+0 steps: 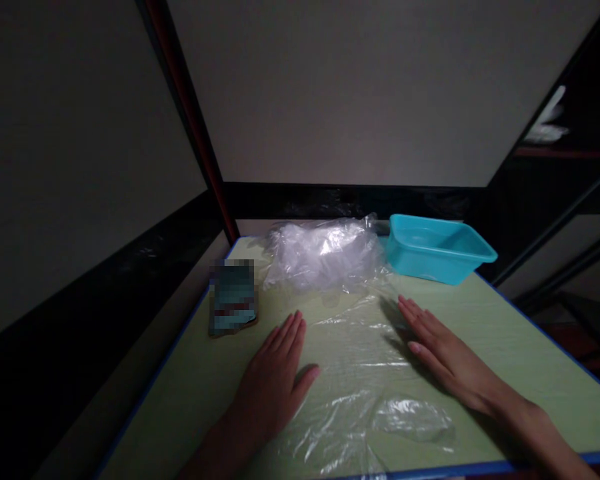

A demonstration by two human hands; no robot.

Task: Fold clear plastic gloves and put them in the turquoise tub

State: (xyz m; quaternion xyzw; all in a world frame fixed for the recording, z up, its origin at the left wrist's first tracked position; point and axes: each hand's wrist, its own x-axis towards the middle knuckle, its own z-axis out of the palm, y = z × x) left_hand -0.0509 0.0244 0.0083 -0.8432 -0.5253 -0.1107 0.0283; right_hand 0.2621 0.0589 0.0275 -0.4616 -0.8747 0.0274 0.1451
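Clear plastic sheet (360, 393): spread flat over the middle of the desk (520, 347), between the two hands, running from the near edge back towards the bundle; thin, colourless and see-through, with the pale green top showing through it; fine creases cross it, and white glints gather on a puckered patch at its near right.
Left hand (273, 380): palm down beside the sheet's left side, fingers straight and close together, thumb spread out towards the sheet; open, gripping nothing; whether it touches the sheet, I cannot tell.
Right hand (443, 350): open and tilted on its edge at the sheet's right side, fingers extended, thumb apart, nothing held; a shadow falls beside it.
Desk: pale green top, blue edging.
Pixelated item (233, 300): flat near the left edge, dark teal with a reddish band, its details blurred out.
Bundle of clear plastic (327, 253): heaped at the back, crumpled, glossy, cloudy white where layers gather.
Turquoise plastic basin (427, 260): upright at the back right, just beside the bundle, rectangular with a rolled rim.
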